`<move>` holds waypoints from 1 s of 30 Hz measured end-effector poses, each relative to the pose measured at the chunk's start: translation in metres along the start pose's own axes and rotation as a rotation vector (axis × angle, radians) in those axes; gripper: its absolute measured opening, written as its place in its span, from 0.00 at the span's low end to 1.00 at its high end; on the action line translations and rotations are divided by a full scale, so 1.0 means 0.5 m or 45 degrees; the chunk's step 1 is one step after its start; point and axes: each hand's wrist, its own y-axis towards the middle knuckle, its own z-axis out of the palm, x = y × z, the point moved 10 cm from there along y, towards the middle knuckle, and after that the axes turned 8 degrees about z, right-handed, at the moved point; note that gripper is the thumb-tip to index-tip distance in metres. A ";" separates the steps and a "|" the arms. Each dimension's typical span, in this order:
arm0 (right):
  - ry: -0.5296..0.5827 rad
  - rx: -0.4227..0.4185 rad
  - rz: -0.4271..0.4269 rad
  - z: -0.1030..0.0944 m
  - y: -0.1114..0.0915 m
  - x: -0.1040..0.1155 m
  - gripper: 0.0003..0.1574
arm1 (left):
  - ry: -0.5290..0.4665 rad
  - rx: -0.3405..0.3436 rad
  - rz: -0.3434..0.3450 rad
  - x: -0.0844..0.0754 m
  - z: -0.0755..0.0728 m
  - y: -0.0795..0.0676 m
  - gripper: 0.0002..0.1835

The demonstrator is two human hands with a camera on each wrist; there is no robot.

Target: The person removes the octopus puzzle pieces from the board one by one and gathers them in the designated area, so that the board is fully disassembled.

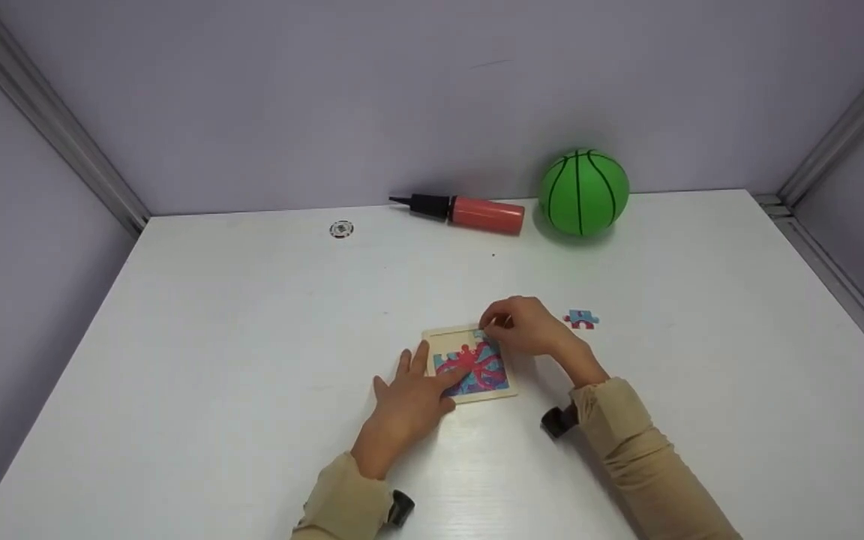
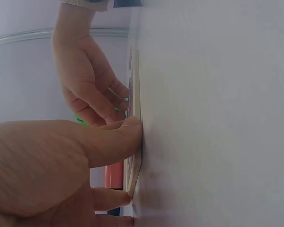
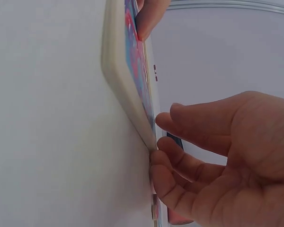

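Note:
A small wooden jigsaw board (image 1: 483,399) lies flat on the table, its picture of pink, red and blue pieces filling the lower part and right side. Bare wood shows at the upper left. My left hand (image 1: 411,401) rests on the board's left side with fingers spread, one finger across the picture and the thumb against the near edge (image 2: 137,101). At the upper right corner, my right hand (image 1: 528,326) has its fingers curled at a light-blue puzzle piece (image 1: 478,334), partly hidden by the fingertips. A loose blue-and-red puzzle piece (image 1: 581,319) lies right of that hand.
At the back of the white table (image 1: 214,337) lie a red and black hand pump (image 1: 486,215) and a green ball (image 1: 584,193) with black lines. A round black-and-white marker (image 1: 341,229) is at the back left. Pale walls (image 1: 252,97) enclose the table's back and sides.

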 end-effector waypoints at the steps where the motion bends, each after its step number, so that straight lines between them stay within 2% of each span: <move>1: 0.001 0.000 0.002 0.001 0.000 -0.001 0.08 | 0.002 0.000 0.000 0.000 0.000 0.000 0.26; 14: -0.016 0.002 0.066 0.003 0.001 -0.007 0.10 | 0.002 0.000 -0.011 0.003 0.002 -0.001 0.25; 20: -0.024 -0.020 0.054 0.000 0.000 -0.005 0.14 | -0.021 0.014 -0.016 0.004 0.002 -0.001 0.25; 30: 0.044 -0.004 0.109 0.003 0.001 -0.018 0.15 | -0.040 0.013 -0.020 0.007 0.005 0.004 0.26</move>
